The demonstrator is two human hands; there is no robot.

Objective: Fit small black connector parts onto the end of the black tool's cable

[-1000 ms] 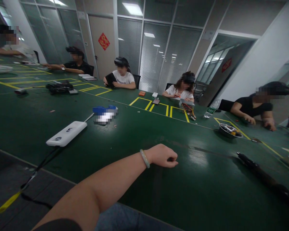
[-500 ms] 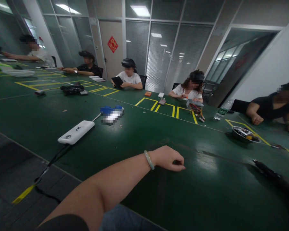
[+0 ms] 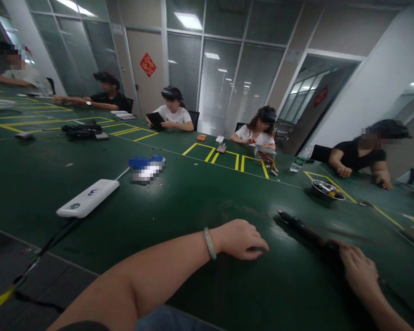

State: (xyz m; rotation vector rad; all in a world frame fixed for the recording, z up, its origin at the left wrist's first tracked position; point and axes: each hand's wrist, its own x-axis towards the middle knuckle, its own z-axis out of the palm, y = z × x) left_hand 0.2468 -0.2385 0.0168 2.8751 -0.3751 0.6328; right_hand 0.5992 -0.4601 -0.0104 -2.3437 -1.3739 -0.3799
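On the right of the counter [image 3: 186, 207], the black rod [image 3: 305, 231] is held well back from its tip by the right grip [image 3: 360, 270], with the fingers closed over it; the left grip [image 3: 244, 240] is loosely opened, and nothing is held in it. A hold on the rod is judged to be complete, but whether the rod is lifted off the counter cannot be told. The bowl [image 3: 320, 194], located beyond the rod, and the white box [image 3: 88, 198], at the left, are untouched by either grip.
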